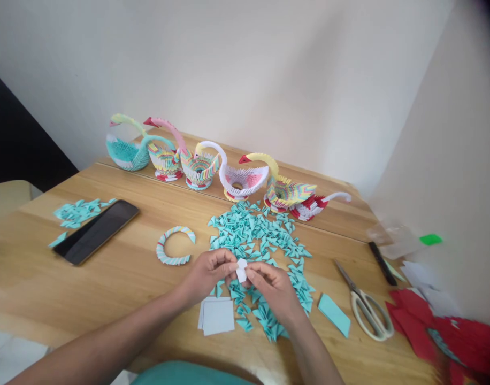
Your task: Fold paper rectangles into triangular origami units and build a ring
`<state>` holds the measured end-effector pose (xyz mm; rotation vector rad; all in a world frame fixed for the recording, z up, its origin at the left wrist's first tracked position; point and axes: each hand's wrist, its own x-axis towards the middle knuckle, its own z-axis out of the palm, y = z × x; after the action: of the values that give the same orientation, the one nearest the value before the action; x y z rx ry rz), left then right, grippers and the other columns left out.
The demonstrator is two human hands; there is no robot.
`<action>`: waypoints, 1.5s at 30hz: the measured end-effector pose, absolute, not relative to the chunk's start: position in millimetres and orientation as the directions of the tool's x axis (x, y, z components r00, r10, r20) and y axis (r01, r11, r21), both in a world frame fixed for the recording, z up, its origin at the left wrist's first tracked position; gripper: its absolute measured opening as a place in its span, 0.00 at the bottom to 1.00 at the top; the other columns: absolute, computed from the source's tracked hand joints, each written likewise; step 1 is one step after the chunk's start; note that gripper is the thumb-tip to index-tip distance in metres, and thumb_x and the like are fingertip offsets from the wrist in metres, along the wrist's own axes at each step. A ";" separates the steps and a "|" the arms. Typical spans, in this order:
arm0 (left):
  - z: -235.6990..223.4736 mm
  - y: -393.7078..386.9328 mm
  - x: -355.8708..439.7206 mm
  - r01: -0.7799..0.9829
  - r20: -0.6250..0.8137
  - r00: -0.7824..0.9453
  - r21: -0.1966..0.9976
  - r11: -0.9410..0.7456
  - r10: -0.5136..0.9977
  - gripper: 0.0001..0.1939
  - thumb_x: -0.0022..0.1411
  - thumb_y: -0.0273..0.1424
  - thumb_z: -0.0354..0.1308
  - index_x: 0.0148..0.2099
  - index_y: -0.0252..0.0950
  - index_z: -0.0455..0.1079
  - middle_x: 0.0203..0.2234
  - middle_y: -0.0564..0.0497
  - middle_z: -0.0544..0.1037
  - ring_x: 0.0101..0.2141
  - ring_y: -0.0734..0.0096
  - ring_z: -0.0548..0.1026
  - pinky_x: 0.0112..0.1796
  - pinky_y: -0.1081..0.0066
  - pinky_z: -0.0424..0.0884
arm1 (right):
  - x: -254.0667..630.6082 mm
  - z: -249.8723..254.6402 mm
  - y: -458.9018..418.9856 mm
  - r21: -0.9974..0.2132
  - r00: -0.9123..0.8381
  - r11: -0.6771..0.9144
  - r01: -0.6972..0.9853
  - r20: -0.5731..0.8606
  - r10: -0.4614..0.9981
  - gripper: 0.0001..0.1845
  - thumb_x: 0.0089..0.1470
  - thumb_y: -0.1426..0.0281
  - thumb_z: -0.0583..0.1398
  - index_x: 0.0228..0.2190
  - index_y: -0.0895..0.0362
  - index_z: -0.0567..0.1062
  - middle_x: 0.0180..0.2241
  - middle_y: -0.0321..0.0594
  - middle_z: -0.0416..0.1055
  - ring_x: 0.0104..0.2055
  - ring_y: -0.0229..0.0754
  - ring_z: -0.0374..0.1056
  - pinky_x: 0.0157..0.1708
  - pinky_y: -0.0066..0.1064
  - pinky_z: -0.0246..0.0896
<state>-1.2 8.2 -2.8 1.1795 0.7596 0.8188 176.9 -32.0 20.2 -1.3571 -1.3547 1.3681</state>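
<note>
Small white paper piece (241,270), partly folded, pinched between fingertips of left hand (208,272) and right hand (271,286), above near edge of scattered teal folded triangles (257,235) on wooden table (148,299); white paper stack (216,315) just near-left, scissors (365,305) right.

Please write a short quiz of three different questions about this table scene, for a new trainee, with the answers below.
1. True or false: both hands pinch one small white folded paper piece.
2. Which lies nearest the right hand? A) the black flat phone B) the cream-handled metal scissors C) the teal paper swan
3. Fill in: the stack of white paper squares lies below the ____ hand.

Key:
1. True; the left hand and right hand meet on it.
2. B
3. left
</note>
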 end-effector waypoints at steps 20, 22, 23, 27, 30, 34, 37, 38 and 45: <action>-2.5 8.3 -2.1 -0.103 -0.119 0.542 0.973 0.206 0.832 0.20 0.56 0.45 0.59 0.37 0.31 0.71 0.23 0.52 0.74 0.25 0.72 0.72 0.30 0.73 0.68 | 170.6 22.3 -35.3 -0.767 -0.056 0.330 0.550 0.361 0.931 0.08 0.56 0.73 0.57 0.34 0.54 0.77 0.32 0.39 0.75 0.35 0.41 0.71 0.37 0.31 0.64; -3.5 9.1 -0.5 -0.099 -0.156 0.554 0.963 0.250 0.818 0.20 0.52 0.46 0.63 0.31 0.31 0.71 0.20 0.53 0.74 0.22 0.74 0.71 0.28 0.74 0.67 | 169.5 21.1 -35.7 -0.771 -0.072 0.331 0.544 0.351 0.934 0.08 0.56 0.73 0.57 0.35 0.54 0.77 0.32 0.40 0.75 0.35 0.41 0.70 0.37 0.31 0.64; -3.8 9.2 0.2 -0.102 -0.164 0.550 0.960 0.261 0.819 0.20 0.50 0.46 0.64 0.30 0.31 0.71 0.19 0.53 0.74 0.21 0.75 0.71 0.27 0.74 0.67 | 169.2 20.4 -35.8 -0.792 -0.066 0.305 0.530 0.319 0.945 0.08 0.56 0.72 0.57 0.35 0.54 0.77 0.32 0.40 0.75 0.35 0.41 0.70 0.37 0.31 0.64; -2.8 9.3 0.6 -0.112 -0.176 0.534 0.955 0.275 0.827 0.21 0.49 0.46 0.65 0.28 0.31 0.71 0.20 0.53 0.75 0.21 0.75 0.71 0.25 0.75 0.66 | 169.0 19.3 -34.6 -0.950 -0.034 0.053 0.309 0.045 0.998 0.10 0.56 0.65 0.59 0.36 0.56 0.77 0.29 0.39 0.75 0.30 0.40 0.70 0.30 0.29 0.65; -1.5 9.5 -0.6 -0.115 -0.188 0.543 0.949 0.294 0.818 0.21 0.50 0.47 0.64 0.29 0.31 0.71 0.20 0.52 0.75 0.20 0.75 0.71 0.25 0.75 0.67 | 168.5 20.1 -33.3 -0.989 -0.067 -0.070 0.130 -0.079 0.995 0.13 0.53 0.61 0.61 0.36 0.57 0.76 0.27 0.38 0.75 0.28 0.39 0.69 0.28 0.28 0.65; 0.1 9.7 -1.2 -0.118 -0.203 0.561 0.940 0.320 0.802 0.22 0.49 0.48 0.64 0.29 0.30 0.71 0.20 0.52 0.75 0.20 0.76 0.71 0.25 0.75 0.67 | 166.7 19.3 -33.0 -0.993 -0.043 -0.075 0.090 -0.079 0.996 0.13 0.50 0.60 0.63 0.34 0.57 0.77 0.26 0.37 0.73 0.27 0.38 0.68 0.27 0.27 0.63; 2.3 9.3 -1.2 -0.105 -0.215 0.581 0.937 0.334 0.785 0.23 0.51 0.49 0.62 0.28 0.30 0.71 0.20 0.51 0.76 0.20 0.75 0.72 0.25 0.75 0.67 | 166.5 17.6 -33.2 -0.993 -0.029 -0.082 0.084 -0.085 0.996 0.13 0.50 0.60 0.63 0.32 0.57 0.77 0.24 0.35 0.72 0.25 0.36 0.65 0.26 0.26 0.61; 3.0 9.0 -1.2 -0.101 -0.222 0.587 0.934 0.343 0.779 0.23 0.51 0.49 0.62 0.28 0.30 0.71 0.20 0.51 0.76 0.20 0.75 0.72 0.25 0.75 0.67 | 166.8 17.1 -33.2 -0.993 -0.030 -0.088 0.081 -0.091 0.995 0.13 0.50 0.60 0.63 0.32 0.57 0.77 0.24 0.35 0.71 0.25 0.36 0.64 0.26 0.26 0.60; 2.6 7.9 -2.8 -0.113 -0.251 0.601 0.913 0.392 0.759 0.21 0.53 0.47 0.62 0.28 0.30 0.70 0.19 0.51 0.76 0.19 0.76 0.72 0.23 0.77 0.65 | 168.6 15.5 -32.8 -0.992 -0.051 -0.091 0.088 -0.096 0.994 0.11 0.51 0.63 0.63 0.34 0.57 0.77 0.25 0.35 0.71 0.27 0.36 0.64 0.27 0.26 0.60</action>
<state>-2.8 7.9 2.6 1.0251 0.7459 0.6237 168.6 -32.8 15.5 -1.3155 -1.2678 1.2782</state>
